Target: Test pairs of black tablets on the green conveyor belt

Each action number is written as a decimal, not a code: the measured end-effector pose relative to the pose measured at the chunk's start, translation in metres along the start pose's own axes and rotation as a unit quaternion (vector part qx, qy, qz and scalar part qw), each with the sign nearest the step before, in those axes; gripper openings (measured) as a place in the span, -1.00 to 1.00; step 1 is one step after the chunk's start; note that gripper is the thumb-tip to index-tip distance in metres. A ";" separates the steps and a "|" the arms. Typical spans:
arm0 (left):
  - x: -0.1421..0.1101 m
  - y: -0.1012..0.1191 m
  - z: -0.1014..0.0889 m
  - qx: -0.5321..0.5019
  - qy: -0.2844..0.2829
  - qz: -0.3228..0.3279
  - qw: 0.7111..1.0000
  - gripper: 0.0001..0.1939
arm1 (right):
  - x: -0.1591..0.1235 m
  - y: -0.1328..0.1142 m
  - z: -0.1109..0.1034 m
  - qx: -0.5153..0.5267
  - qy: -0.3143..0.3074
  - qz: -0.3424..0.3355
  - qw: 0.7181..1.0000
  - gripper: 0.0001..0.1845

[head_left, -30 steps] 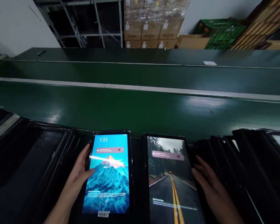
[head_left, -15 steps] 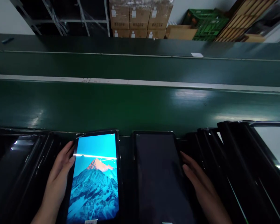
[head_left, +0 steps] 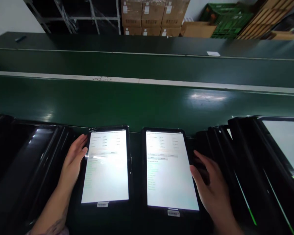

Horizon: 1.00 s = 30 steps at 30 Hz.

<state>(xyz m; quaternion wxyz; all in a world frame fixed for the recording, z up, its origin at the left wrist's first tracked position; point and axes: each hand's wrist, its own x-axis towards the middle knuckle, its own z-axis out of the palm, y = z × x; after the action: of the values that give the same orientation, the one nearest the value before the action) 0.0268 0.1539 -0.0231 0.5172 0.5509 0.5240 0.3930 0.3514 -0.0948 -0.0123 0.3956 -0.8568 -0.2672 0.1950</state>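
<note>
Two black-cased tablets lie side by side at the near edge of the belt, both lit with white pages of small text and green lines. My left hand point(head_left: 72, 161) rests against the left edge of the left tablet point(head_left: 105, 166), its fingertips at the bezel without gripping. My right hand point(head_left: 208, 182) sits with spread fingers at the right edge of the right tablet point(head_left: 170, 169), touching or almost touching it. A barcode sticker point(head_left: 173, 213) shows below the right tablet, and another point(head_left: 103, 204) below the left one.
Rows of black, glossy tablet cases point(head_left: 26, 153) lie to the left, with more point(head_left: 247, 156) to the right. Beyond is a green conveyor belt point(head_left: 137, 101) with a white rail point(head_left: 137, 79). Cardboard boxes point(head_left: 154, 16) and green crates point(head_left: 225, 19) stand at the back.
Both tablet screens have changed to white text pages, from a mountain wallpaper on the left and a dark screen on the right. My hands stay at the tablets' outer edges.
</note>
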 end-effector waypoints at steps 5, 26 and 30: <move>-0.024 0.001 -0.013 0.001 -0.029 -0.019 0.999 -0.33 | -0.036 0.007 -0.012 -0.063 -0.017 -0.340 0.938 -0.71; -0.108 0.010 -0.010 0.358 -0.093 0.022 0.929 0.01 | -0.073 0.010 -0.009 -0.111 0.022 -0.307 0.945 -0.70; -0.101 0.007 -0.009 0.252 -0.046 -0.031 0.966 -0.14 | -0.072 0.005 -0.006 -0.105 0.030 -0.347 0.932 -0.70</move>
<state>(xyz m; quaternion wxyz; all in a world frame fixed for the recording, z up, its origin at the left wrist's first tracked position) 0.0049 0.0566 -0.0040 0.3974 0.6646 0.5981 0.2064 0.2996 -0.1449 -0.0035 0.3547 -0.7527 -0.5545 -0.0094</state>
